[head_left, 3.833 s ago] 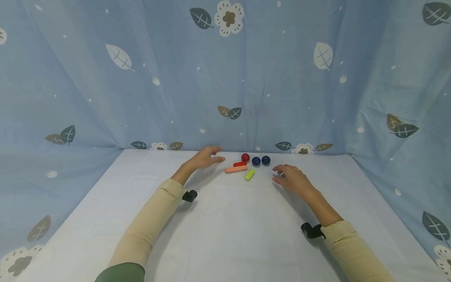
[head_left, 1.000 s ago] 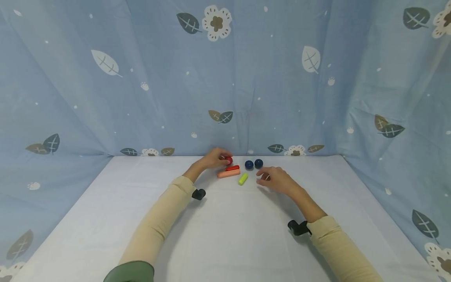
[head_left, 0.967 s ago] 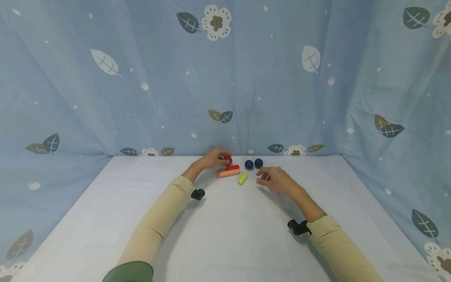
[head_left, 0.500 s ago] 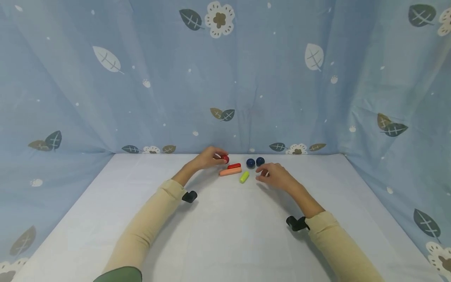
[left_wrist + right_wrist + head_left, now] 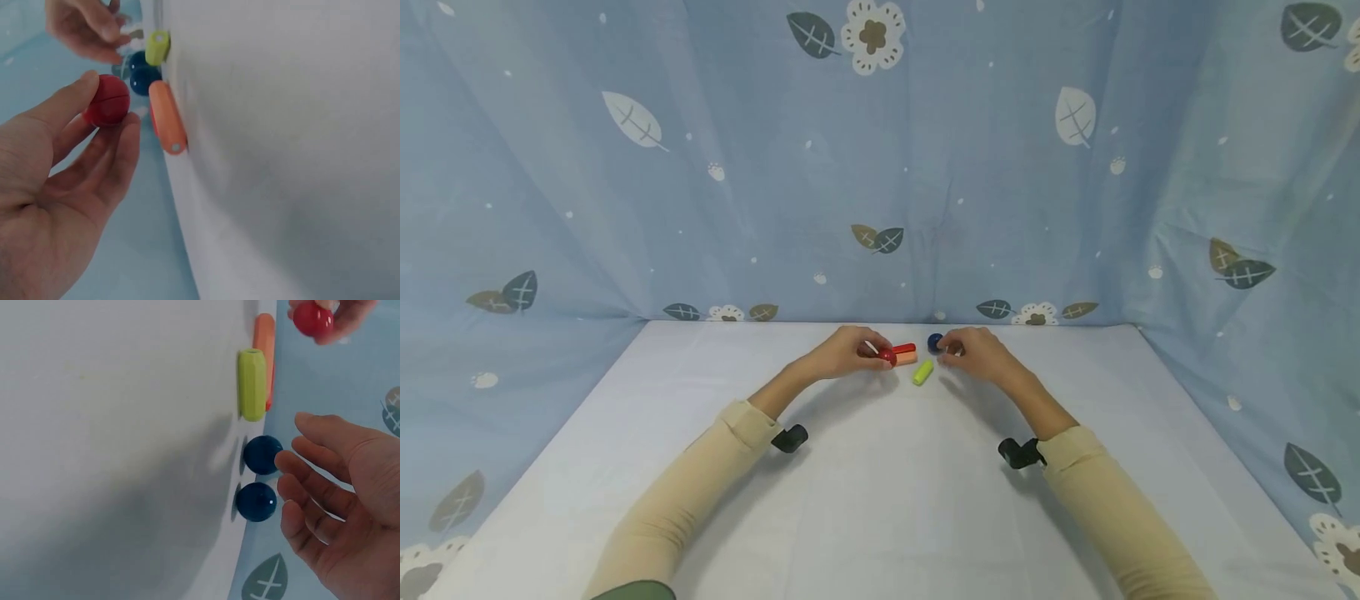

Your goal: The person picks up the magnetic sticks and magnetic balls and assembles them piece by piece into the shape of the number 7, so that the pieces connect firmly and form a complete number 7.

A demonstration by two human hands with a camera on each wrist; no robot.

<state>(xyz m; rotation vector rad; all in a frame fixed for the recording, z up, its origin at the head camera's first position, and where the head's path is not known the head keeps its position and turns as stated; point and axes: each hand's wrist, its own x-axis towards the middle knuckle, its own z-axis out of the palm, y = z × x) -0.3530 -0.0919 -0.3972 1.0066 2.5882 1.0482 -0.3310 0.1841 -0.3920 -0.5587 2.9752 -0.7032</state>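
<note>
A glossy, seamed red ball (image 5: 109, 102) is pinched in the left grip (image 5: 69, 169) above the white table (image 5: 880, 508). On the table, a glossy dark-blue ball (image 5: 262, 454) and a second dark-blue ball (image 5: 255, 502) lie side by side near the right grip (image 5: 350, 494).

Blue leaf-print backdrop (image 5: 760, 192), white tabletop (image 5: 880, 500)

table (image 5: 865, 500) | sticks (image 5: 906, 358) right of left hand (image 5: 844, 353) | two balls (image 5: 263, 455) near right hand (image 5: 981, 354)

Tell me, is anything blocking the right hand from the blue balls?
Nothing visible is. In the right wrist view, the right hand is right next to the blue balls, and the yellow-green stick lies off to one side.
</note>
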